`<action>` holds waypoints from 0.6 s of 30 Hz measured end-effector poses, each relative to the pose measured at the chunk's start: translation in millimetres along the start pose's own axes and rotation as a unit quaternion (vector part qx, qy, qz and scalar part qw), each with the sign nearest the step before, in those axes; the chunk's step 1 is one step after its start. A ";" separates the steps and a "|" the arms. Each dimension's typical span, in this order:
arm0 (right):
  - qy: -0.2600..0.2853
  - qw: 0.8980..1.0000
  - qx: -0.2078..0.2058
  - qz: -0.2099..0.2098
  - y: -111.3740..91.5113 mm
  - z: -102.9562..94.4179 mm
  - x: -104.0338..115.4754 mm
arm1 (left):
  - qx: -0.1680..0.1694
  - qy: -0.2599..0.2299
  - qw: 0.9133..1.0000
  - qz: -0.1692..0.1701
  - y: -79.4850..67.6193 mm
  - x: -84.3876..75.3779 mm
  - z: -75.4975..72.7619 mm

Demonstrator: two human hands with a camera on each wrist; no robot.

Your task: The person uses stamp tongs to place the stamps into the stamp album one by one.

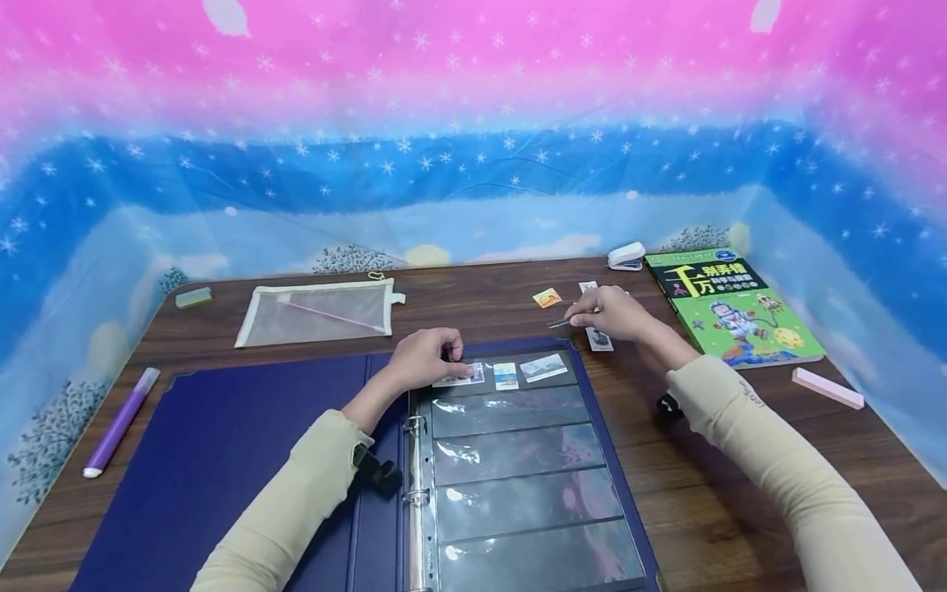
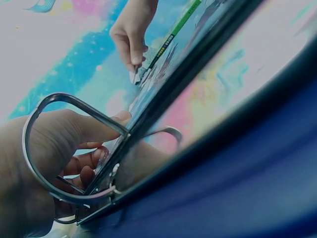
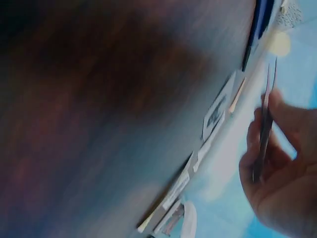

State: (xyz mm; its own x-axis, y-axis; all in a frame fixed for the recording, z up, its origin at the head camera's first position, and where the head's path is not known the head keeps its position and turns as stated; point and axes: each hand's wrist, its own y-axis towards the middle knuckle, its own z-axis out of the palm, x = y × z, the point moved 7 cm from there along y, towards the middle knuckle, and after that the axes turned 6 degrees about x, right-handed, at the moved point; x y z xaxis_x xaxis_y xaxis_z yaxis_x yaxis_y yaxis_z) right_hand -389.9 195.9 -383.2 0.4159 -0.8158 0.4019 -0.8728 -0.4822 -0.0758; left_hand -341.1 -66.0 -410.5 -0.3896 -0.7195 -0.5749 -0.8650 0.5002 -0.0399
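A navy ring-binder stamp album [image 1: 251,460] lies unfolded on the table, its black page [image 1: 518,452] of clear pocket strips at right. The top strip holds a stamp [image 1: 477,374] partly covered by my left hand [image 1: 425,358], a blue-and-yellow stamp [image 1: 506,376] and a grey stamp [image 1: 543,368]. My left thumb [image 2: 121,118] lies at the page's top edge, the other fingers curled beside it; the hand seems to pinch the page there. Past the album's top right corner, my right hand [image 1: 614,312] holds metal tweezers [image 3: 266,119], tips apart with nothing between them.
An orange stamp [image 1: 547,298] and a black-and-white stamp [image 1: 599,339] lie near my right hand, with others partly hidden. Behind are a white stapler [image 1: 626,256] and green book [image 1: 740,312]. A mesh pouch [image 1: 318,312], purple marker [image 1: 122,421] and pink bar [image 1: 827,388] lie around.
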 end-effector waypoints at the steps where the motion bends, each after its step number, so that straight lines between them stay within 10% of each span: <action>1: -0.004 1.000 -0.013 0.019 1.7 -0.6 -1.1 | 0.000 0.000 1.000 -0.001 -0.6 0.3 -0.6; 7: -0.006 0.989 -0.074 0.128 9.1 -8.4 -12.7 | 0.009 0.006 1.000 0.013 -1.4 -1.9 -1.1; 18: 0.000 0.980 -0.075 0.185 22.8 -7.7 -30.3 | 0.015 0.006 1.000 0.006 -1.0 0.4 0.3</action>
State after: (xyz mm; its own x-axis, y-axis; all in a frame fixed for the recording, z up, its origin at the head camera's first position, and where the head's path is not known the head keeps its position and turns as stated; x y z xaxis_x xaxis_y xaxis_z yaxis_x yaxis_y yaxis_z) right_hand -424.3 212.0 -390.1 0.0645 -0.9259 0.3723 -0.9915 -0.1016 -0.0808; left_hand -340.3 -66.7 -410.9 -0.4040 -0.7186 -0.5660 -0.8505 0.5229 -0.0568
